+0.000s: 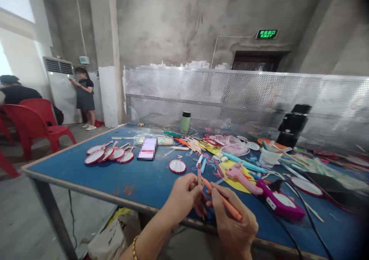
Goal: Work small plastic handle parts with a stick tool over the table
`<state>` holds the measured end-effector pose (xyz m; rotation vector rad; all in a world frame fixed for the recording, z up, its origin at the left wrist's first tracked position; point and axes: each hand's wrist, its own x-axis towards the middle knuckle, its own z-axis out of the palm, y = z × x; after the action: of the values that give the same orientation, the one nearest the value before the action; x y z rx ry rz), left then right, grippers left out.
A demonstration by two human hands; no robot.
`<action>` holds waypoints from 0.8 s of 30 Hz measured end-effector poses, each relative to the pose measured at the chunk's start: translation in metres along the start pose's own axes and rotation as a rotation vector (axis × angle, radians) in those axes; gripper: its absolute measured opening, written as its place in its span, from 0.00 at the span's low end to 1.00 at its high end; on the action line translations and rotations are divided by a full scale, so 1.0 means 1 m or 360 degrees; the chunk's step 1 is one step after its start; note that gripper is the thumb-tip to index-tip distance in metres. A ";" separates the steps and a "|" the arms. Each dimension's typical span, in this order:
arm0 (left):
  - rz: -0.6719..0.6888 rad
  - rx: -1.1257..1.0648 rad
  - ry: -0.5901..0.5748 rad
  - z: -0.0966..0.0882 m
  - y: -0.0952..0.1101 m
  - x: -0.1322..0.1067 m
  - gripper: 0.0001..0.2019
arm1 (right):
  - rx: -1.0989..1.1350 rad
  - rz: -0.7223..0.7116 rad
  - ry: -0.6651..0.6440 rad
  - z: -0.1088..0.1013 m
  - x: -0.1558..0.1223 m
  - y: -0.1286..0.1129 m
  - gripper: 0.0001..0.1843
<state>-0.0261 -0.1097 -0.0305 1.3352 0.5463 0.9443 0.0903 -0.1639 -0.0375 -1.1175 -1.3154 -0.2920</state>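
Over the table's near edge, my left hand (183, 194) pinches a thin flat brown stick (199, 170) that points upward. My right hand (235, 219) is closed around an orange pen-like tool (230, 206), whose tip meets or nearly meets the stick; its exact kind does not show. Just beyond my hands lies a round white disc with a red rim (177, 166). Several similar discs with stick handles (109, 154) overlap at the left of the table.
On the blue table (115, 183) lie a phone (147, 149), a pink and purple corded tool (281, 202) and loose sticks (194, 144). A green bottle (185, 122) and a white tub (269, 157) stand behind. A perforated metal panel (173, 87) backs the table.
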 end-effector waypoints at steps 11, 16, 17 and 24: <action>0.0002 0.0029 0.0010 0.000 0.000 -0.001 0.10 | -0.0052 -0.0053 -0.0016 0.000 0.000 -0.002 0.08; 0.0019 0.0031 0.0024 0.001 -0.002 -0.001 0.10 | -0.0016 -0.0090 -0.0021 0.002 0.000 0.000 0.07; 0.0019 0.0031 0.0023 0.001 -0.002 -0.001 0.10 | -0.0014 -0.0096 -0.0027 0.003 0.000 0.000 0.07; 0.0041 0.0059 0.0020 0.000 -0.004 0.001 0.08 | 0.0009 -0.0126 -0.0031 0.002 0.000 -0.001 0.06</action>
<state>-0.0250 -0.1088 -0.0345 1.3731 0.5593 0.9683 0.0882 -0.1624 -0.0373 -1.0674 -1.3789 -0.3364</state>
